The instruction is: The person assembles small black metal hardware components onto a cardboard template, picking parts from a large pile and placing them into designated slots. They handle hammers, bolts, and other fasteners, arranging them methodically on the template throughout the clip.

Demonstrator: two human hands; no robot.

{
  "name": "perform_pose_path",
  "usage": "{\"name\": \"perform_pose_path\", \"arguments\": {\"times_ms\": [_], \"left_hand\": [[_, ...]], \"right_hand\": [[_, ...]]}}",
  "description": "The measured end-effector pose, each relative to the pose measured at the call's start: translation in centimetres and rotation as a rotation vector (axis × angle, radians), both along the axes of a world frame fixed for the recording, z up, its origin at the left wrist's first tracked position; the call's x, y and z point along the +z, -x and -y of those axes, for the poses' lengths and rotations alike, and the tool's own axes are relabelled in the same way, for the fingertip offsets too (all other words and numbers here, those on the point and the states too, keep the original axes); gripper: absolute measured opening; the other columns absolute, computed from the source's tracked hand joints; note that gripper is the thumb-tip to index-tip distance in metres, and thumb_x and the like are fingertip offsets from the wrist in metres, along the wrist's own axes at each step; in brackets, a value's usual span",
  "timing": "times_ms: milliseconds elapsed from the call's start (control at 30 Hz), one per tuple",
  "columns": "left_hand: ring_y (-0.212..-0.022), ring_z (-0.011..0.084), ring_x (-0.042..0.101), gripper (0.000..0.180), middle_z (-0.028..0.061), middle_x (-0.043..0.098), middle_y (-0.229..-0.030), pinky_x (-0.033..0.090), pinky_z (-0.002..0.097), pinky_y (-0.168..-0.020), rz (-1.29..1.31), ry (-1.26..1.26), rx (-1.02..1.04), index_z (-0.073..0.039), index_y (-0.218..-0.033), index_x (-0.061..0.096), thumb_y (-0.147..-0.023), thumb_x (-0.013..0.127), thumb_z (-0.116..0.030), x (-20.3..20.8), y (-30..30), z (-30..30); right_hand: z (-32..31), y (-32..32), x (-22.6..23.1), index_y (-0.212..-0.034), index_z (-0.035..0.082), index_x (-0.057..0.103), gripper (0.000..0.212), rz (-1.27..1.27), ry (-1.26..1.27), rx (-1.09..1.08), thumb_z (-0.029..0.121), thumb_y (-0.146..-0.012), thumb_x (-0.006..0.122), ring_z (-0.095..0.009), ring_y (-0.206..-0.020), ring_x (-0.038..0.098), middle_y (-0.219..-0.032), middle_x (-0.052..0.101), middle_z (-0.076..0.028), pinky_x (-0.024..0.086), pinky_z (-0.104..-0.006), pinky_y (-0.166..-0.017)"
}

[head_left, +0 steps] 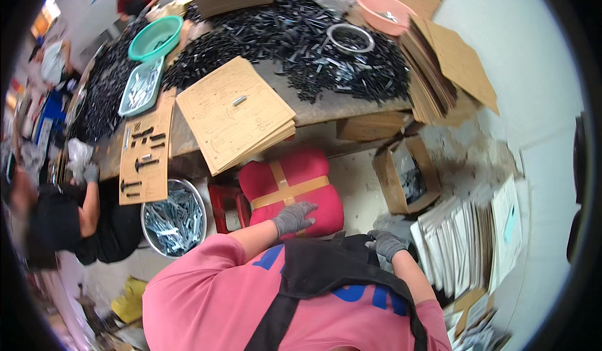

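Note:
My left hand (295, 218), in a grey glove, lies with its fingers stretched out on a red cushion (307, 195) that has tan tape crossed over it. Bent fingers of my gloved right hand (387, 244) close on the edge of my black apron (338, 264). Beyond the cushion, a stack of printed cardboard sheets (235, 114) overhangs the table edge, with a small metal cylinder (239, 101) on top. Left of it, a cardboard sheet (146, 176) carries several black bolt-like parts (146, 164).
Black metal pieces (251, 47) are heaped over the worktable (320, 111). A metal basin (202, 210) of shiny strips stands left of the cushion. To the right are an open carton (428, 174) and upright sheets (461, 244). A co-worker (56, 216) sits at the left; others are farther back.

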State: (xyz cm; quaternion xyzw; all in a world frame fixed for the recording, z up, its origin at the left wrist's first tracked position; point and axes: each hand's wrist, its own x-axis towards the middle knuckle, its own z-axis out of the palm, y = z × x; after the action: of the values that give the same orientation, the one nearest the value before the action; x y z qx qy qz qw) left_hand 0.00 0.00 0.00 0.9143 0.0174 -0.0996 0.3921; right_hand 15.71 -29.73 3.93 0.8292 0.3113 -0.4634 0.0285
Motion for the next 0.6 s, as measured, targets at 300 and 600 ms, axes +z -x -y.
{"name": "perform_pose_path", "arguments": {"times_ms": [300,600], "left_hand": [[-0.111,0.0328,0.050,0.059,0.0198,0.053,-0.118,0.040,0.0414,-0.094,-0.576,-0.061,0.522,-0.006,-0.126,0.044,-0.080,0.055,-0.041,-6.0,8.4,-0.5],[-0.110,0.0335,0.051,0.060,0.0200,0.053,-0.120,0.040,0.0399,-0.094,-0.554,0.291,1.156,-0.006,-0.125,0.048,-0.078,0.058,-0.042,-5.8,-2.7,7.1]], "right_hand": [[-15.0,-16.2,-0.3,-0.120,0.008,0.052,0.051,0.230,-0.374,0.585,0.039,-0.080,0.058,-0.030,-0.109,0.052,-0.118,0.054,-0.015,0.040,-0.0393,-0.093],[-32.7,-26.7,-4.9,-0.121,0.006,0.045,0.062,0.306,-1.199,0.981,0.033,-0.070,0.067,-0.035,-0.117,0.040,-0.124,0.044,-0.016,0.036,-0.0452,-0.095]]}}
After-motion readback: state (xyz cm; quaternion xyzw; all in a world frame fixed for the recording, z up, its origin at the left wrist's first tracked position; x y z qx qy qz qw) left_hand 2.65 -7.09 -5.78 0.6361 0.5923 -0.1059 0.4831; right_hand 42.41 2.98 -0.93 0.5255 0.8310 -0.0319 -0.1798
